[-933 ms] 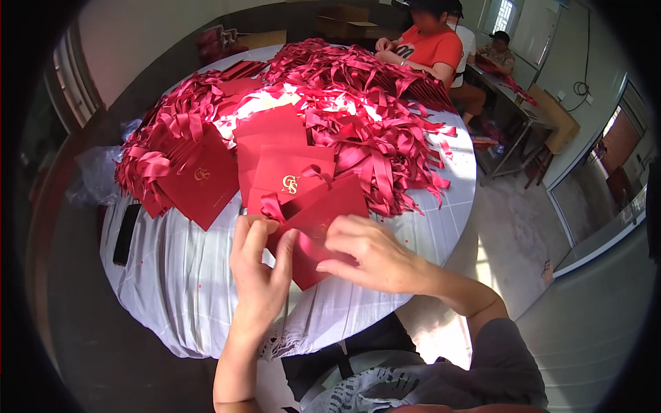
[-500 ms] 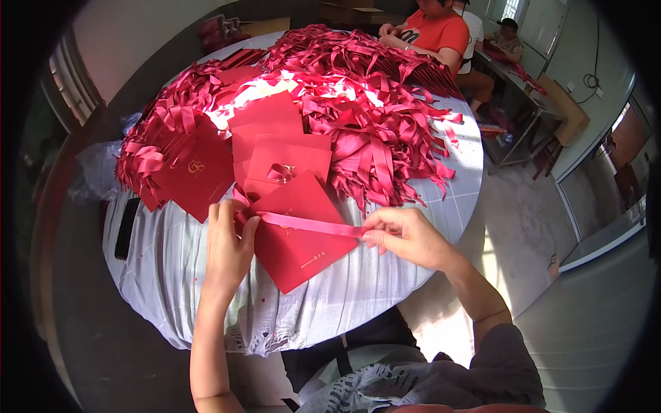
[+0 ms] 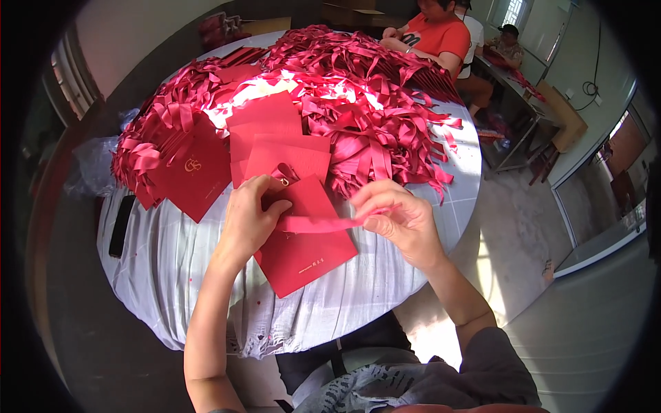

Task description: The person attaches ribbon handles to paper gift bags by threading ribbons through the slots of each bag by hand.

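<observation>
In front of me a square red card (image 3: 306,261) with gold print lies turned at an angle on the white cloth. A pink-red ribbon (image 3: 317,225) crosses above it, stretched between my hands. My left hand (image 3: 253,210) pinches the ribbon near the card's upper left side. Its fingertips partly hide the card. My right hand (image 3: 399,220) grips the ribbon's other end between thumb and fingers, just past the card's right edge. Behind it, more flat red cards (image 3: 292,155) overlap, with a small loop of ribbon on them.
Ribboned red cards are heaped across the far table (image 3: 344,62). Another red card (image 3: 196,172) leans out of the left pile. A black phone (image 3: 122,227) lies near the left edge, beside a clear plastic bag (image 3: 96,165). A person in a red shirt (image 3: 437,38) works across the table.
My left hand has moved right and slightly up over the card. My right hand has shifted slightly and turned, its fingers curling more around the ribbon end. The stretched ribbon between them is shorter.
</observation>
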Available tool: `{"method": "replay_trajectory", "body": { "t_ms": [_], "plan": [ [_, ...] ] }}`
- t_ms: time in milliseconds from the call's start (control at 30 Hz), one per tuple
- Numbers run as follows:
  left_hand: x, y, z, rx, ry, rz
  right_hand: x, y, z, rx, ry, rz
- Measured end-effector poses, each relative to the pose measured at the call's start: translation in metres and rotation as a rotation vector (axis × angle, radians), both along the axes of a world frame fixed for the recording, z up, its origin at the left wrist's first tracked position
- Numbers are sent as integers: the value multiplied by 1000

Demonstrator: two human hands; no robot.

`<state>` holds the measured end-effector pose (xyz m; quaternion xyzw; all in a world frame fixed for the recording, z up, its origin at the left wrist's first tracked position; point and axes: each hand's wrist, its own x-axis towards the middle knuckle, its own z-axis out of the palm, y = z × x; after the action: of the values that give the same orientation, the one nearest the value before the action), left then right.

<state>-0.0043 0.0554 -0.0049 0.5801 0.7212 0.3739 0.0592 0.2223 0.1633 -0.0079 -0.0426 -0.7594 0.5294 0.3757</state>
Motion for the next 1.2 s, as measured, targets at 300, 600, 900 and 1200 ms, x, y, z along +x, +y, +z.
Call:
{"method": "replay_trajectory", "body": {
  "t_ms": [300,600,900,1200],
  "plan": [
    [33,-18,37,165,-40,-141,-18,-33,19,-524,-138,282],
    [50,-27,43,197,131,-59,-22,-37,9,-420,-238,145],
    [64,-30,44,259,196,-45,-22,-52,4,-302,-173,-113],
    [75,-30,42,296,273,-45,-27,-59,-5,-77,-85,-386]
  ]
}}
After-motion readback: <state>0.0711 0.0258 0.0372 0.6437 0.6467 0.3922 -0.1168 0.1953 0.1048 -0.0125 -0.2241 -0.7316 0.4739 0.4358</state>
